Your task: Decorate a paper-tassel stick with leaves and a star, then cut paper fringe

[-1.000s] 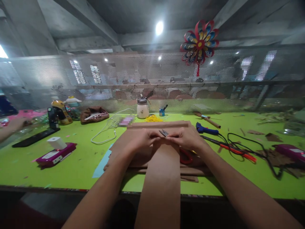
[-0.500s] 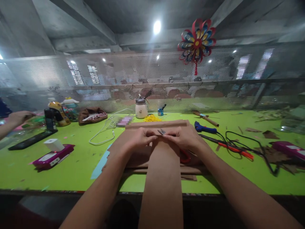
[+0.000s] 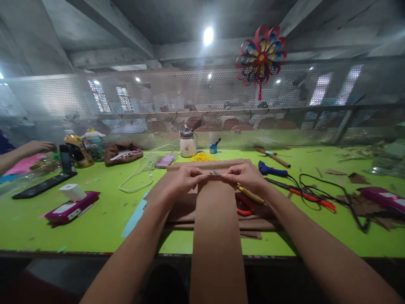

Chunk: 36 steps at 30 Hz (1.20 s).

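Observation:
A long brown paper strip runs from the table down towards me, its far end pinched at both corners. My left hand is closed on the left corner, thumb against fingers. On the right corner my right hand pinches in the same way. The strip's far edge looks narrowly folded between the fingertips. Under it lies a stack of brown paper sheets. Scissors with red handles rest on the stack, partly behind the strip; their grey tips show just beyond the folded edge. A yellow handle lies near my right wrist.
On the right lie a blue glue gun, a red-handled tool with black cord and paper scraps. Left are a purple power strip, a white cable and a phone stand. A co-worker's hand is at far left.
My hands have moved slightly apart along the strip's far edge. The red scissor handle and yellow handle show more now. The co-worker's hand at left has shifted right and up.

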Tool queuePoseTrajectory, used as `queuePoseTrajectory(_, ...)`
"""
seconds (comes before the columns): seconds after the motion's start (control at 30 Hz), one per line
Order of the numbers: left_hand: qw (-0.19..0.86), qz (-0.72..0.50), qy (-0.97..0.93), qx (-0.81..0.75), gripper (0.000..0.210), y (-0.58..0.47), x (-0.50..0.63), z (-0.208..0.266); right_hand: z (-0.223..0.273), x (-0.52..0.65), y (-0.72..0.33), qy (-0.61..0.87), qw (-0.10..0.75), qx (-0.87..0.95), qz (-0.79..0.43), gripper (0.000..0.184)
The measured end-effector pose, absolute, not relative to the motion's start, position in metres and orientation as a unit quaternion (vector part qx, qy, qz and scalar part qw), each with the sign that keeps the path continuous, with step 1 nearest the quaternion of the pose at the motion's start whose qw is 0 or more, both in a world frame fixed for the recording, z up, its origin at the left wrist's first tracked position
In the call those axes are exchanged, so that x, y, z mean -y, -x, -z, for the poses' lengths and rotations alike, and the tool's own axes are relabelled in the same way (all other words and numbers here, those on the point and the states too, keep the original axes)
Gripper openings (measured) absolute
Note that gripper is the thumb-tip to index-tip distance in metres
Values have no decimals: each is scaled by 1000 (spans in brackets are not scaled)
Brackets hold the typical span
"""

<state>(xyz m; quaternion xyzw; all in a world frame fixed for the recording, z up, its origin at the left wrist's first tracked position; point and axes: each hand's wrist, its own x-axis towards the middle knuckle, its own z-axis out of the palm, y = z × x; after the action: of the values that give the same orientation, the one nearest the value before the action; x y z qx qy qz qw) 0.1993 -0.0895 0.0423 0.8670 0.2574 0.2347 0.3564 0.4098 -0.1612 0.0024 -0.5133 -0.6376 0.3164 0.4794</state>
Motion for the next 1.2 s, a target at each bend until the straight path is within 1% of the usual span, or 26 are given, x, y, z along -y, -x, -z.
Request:
queuePoseTrajectory(0.1,364,-244,-862,-254,30,-199,85,-38,3,157,-414,499,503,613,-348,25)
queuePoseTrajectory(0.23,372,-254,-853,-264,31,-199,80,-33,3,156,-416,504,522,587,-360,28)
queuePoseTrajectory(0.5,393,-251,-853,-234,29,-199,75,-30,0,159,-420,524,463,620,-357,34)
queuePoseTrajectory(0.63,402,-256,-846,-241,29,-199,70,-26,3,154,-425,507,464,621,-378,34)
queuePoseTrajectory(0.8,472,-300,-800,-218,30,-198,69,-23,2,152,-425,445,549,601,-373,32)
queuePoseTrajectory(0.9,537,-281,-769,-203,30,-199,73,-20,-8,164,-410,417,539,645,-346,41)
queuePoseTrajectory(0.93,563,-266,-757,-198,29,-200,75,-20,-11,168,-404,406,526,665,-342,41)
queuePoseTrajectory(1.0,608,-234,-737,-183,28,-202,80,-18,-17,176,-395,392,501,694,-336,33)
queuePoseTrajectory(1.1,660,-190,-706,-172,29,-204,90,-17,-21,181,-391,373,506,705,-329,17)
queuePoseTrajectory(1.13,668,-173,-704,-171,28,-205,92,-16,-21,181,-392,373,510,703,-327,15)
queuePoseTrajectory(1.2,667,-146,-711,-169,25,-206,94,-15,-20,180,-395,387,509,695,-330,17)
